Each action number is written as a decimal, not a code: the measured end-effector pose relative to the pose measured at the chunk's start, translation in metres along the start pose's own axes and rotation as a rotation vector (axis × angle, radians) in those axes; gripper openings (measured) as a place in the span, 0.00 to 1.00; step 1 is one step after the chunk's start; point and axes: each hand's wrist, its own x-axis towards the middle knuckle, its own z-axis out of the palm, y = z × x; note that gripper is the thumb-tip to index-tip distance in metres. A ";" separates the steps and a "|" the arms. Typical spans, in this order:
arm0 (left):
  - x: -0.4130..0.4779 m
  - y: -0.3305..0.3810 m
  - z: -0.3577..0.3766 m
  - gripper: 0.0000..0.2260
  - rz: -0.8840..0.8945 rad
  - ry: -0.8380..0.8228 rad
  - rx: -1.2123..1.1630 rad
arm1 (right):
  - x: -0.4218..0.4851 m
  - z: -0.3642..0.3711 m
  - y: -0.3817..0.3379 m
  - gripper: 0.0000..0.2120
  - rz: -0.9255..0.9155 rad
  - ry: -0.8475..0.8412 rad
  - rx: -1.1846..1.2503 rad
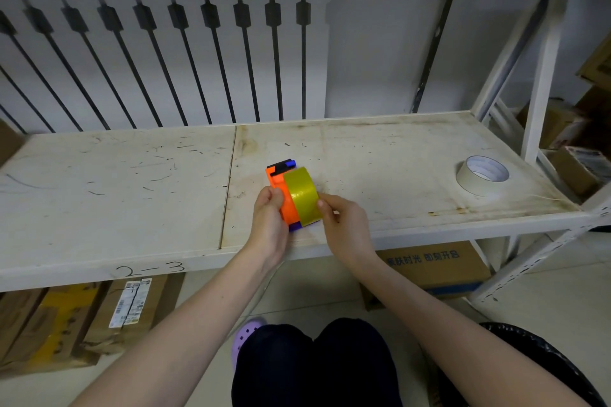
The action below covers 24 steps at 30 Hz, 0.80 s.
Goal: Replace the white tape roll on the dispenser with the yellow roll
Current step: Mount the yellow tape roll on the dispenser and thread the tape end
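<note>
An orange tape dispenser with blue and black parts stands on edge at the middle of the white shelf. The yellow tape roll sits against its right side. My left hand grips the dispenser's orange body from the left. My right hand pinches the yellow roll at its right edge. The white tape roll lies flat on the shelf far to the right, apart from both hands.
A white radiator and a pipe stand behind the shelf. The shelf's upright post rises at the right. Cardboard boxes sit on the floor under the shelf and at the left. My knees are below.
</note>
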 end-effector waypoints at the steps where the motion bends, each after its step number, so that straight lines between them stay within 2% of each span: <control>1: 0.000 -0.001 0.000 0.11 0.002 0.000 0.055 | 0.000 0.000 -0.001 0.13 0.005 0.000 -0.018; 3: 0.000 0.002 0.002 0.10 -0.017 -0.010 0.101 | 0.000 -0.001 -0.001 0.12 0.024 -0.003 -0.077; 5: -0.002 0.012 0.006 0.09 -0.091 -0.024 0.012 | -0.001 -0.003 0.000 0.12 0.031 -0.028 -0.102; 7: -0.003 0.021 0.008 0.08 -0.174 -0.051 -0.133 | 0.000 -0.006 0.004 0.10 -0.035 -0.063 -0.115; 9: -0.001 0.023 0.006 0.10 -0.199 -0.074 -0.152 | 0.000 -0.008 0.008 0.10 -0.107 -0.102 -0.191; 12: -0.001 0.019 0.006 0.16 -0.165 -0.161 -0.015 | -0.002 -0.002 0.007 0.15 -0.184 -0.141 -0.329; 15: -0.001 0.012 0.011 0.19 -0.155 -0.192 0.147 | -0.006 0.006 -0.001 0.23 -0.171 -0.092 -0.416; 19: 0.004 0.007 0.002 0.09 0.029 -0.078 0.555 | -0.004 0.003 -0.003 0.11 -0.175 -0.146 -0.374; 22: 0.005 0.017 -0.005 0.03 0.045 -0.139 0.565 | 0.002 -0.007 -0.001 0.07 -0.040 -0.222 -0.169; 24: 0.003 0.022 -0.012 0.03 0.020 -0.250 0.531 | 0.007 -0.016 0.001 0.05 0.000 -0.180 -0.095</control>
